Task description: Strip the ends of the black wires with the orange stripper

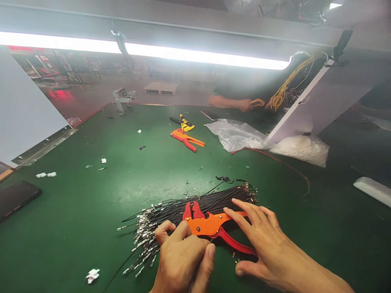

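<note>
My left hand [185, 256] is closed, with a thin black wire [213, 237] whose end sticks out past the thumb and forefinger. Just beyond it lies an orange and red wire stripper [210, 224], its red jaws to the left and apart. Over its handles, my right hand [259, 240] is open with fingers spread. Its fingertips are at the orange handle, while the thumb stays below the red one. Under the stripper lies a bundle of black wires [195, 203], with silver terminals at the left end and copper-coloured tips at the right.
Further back lie a second orange and red stripper [186, 139], a yellow and black tool [185, 123] and a clear plastic bag [235, 135]. A dark phone [18, 199] is at left. Across the table, another person's hand [244, 105] holds a yellow-orange tool [257, 102].
</note>
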A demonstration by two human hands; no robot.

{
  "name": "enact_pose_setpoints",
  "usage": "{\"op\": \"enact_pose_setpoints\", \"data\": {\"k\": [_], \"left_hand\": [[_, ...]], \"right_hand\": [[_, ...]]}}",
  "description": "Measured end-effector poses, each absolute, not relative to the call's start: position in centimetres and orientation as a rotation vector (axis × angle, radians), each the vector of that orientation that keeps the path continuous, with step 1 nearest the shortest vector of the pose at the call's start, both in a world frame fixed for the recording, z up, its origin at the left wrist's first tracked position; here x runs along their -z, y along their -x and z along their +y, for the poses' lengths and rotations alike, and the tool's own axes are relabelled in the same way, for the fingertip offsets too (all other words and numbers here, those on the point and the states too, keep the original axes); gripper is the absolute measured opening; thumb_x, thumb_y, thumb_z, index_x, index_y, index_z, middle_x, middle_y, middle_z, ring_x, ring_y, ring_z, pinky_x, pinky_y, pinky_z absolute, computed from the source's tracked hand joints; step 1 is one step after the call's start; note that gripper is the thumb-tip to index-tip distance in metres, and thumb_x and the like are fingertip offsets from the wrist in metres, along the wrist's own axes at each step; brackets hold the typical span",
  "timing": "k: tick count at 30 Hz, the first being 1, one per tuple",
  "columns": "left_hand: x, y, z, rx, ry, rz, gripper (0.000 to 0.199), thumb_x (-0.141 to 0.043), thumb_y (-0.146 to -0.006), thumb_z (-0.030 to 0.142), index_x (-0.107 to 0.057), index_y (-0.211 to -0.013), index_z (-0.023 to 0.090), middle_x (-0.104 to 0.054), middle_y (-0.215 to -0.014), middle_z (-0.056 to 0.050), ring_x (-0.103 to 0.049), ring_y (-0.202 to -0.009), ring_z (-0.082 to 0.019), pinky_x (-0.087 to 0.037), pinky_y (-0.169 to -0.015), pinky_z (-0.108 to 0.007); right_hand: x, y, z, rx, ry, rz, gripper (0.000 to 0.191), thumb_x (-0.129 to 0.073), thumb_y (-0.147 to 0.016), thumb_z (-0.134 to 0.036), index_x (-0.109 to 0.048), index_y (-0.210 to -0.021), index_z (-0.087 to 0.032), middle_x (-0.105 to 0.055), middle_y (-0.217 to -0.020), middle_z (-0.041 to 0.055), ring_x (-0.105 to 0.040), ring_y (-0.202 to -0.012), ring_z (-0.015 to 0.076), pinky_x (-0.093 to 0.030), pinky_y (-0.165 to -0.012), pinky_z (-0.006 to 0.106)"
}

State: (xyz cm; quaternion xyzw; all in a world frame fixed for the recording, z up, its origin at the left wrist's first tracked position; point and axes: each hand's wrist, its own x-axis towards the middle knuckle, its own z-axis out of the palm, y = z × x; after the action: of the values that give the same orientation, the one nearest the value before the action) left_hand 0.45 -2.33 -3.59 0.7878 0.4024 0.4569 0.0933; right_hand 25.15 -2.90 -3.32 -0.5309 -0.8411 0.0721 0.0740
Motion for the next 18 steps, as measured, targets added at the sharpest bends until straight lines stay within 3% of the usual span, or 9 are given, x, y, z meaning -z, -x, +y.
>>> {"op": "enact_pose_setpoints", "data": {"k": [5,9,11,14,16,18], "left_hand": [[3.4,-0.6,-2.3,-1.368,-2.294,1.194,0.030,-0.046,-0.093,0.005,-0.050,-0.068,0.021,-0.046,-0.055,0.008,-0.042,-0.060,-0.014,-0.022,-0.075,-0.038],[3.1,-0.4,-2.4,-1.402,-2.281,1.196,0.027,-0.047,-0.092,0.004,-0.050,-0.071,0.021,-0.045,-0.056,0.008,-0.041,-0.060,-0.014,-0.023,-0.075,-0.038],[2.9,-0.2,-2.4,-1.430,-2.300,1.169,0.027,-0.046,-0.091,0.003,-0.047,-0.071,0.021,-0.042,-0.056,0.008,-0.039,-0.060,-0.013,-0.023,-0.074,-0.038],[2.5,0.1,-2.3,-1.502,-2.311,1.134,0.029,-0.046,-0.090,0.000,-0.041,-0.069,0.020,-0.038,-0.055,0.008,-0.037,-0.059,-0.012,-0.024,-0.073,-0.038],[2.2,0.3,-2.2,-1.546,-2.303,1.138,0.029,-0.045,-0.089,0.000,-0.039,-0.069,0.020,-0.037,-0.055,0.008,-0.036,-0.059,-0.012,-0.024,-0.072,-0.038],[1.9,0.5,-2.2,-1.551,-2.305,1.164,0.030,-0.043,-0.089,0.000,-0.039,-0.069,0.021,-0.036,-0.055,0.008,-0.036,-0.058,-0.012,-0.024,-0.073,-0.038]], "right_hand": [[3.1,-24.7,-3.0,-0.326,1.659,-2.504,0.088,-0.083,-0.075,-0.026,-0.039,-0.151,-0.030,-0.060,-0.134,0.0128,-0.058,-0.119,0.0332,-0.052,-0.098,0.056],[-0.1,-23.5,-2.2,-0.483,1.737,-2.588,0.074,-0.069,-0.080,-0.025,-0.046,-0.149,-0.012,-0.057,-0.134,0.0223,-0.054,-0.120,0.0422,-0.046,-0.100,0.064],[-2.0,-23.4,-1.7,-0.716,1.755,-2.566,0.060,-0.060,-0.085,-0.029,-0.052,-0.140,-0.009,-0.062,-0.124,0.0218,-0.058,-0.112,0.0402,-0.046,-0.097,0.063],[-3.1,-24.0,-1.2,-1.251,1.660,-2.287,0.031,-0.047,-0.094,-0.036,-0.062,-0.116,-0.020,-0.066,-0.100,0.0089,-0.061,-0.091,0.0303,-0.049,-0.086,0.055],[-2.1,-24.4,-1.3,-1.594,1.381,-1.962,0.037,-0.050,-0.093,-0.049,-0.064,-0.113,-0.022,-0.064,-0.105,0.0085,-0.058,-0.099,0.0304,-0.046,-0.091,0.051],[-0.2,-24.2,-1.8,-2.019,0.947,-1.426,0.051,-0.061,-0.088,-0.054,-0.062,-0.128,-0.021,-0.066,-0.116,0.0100,-0.060,-0.105,0.0289,-0.046,-0.095,0.047]]}}
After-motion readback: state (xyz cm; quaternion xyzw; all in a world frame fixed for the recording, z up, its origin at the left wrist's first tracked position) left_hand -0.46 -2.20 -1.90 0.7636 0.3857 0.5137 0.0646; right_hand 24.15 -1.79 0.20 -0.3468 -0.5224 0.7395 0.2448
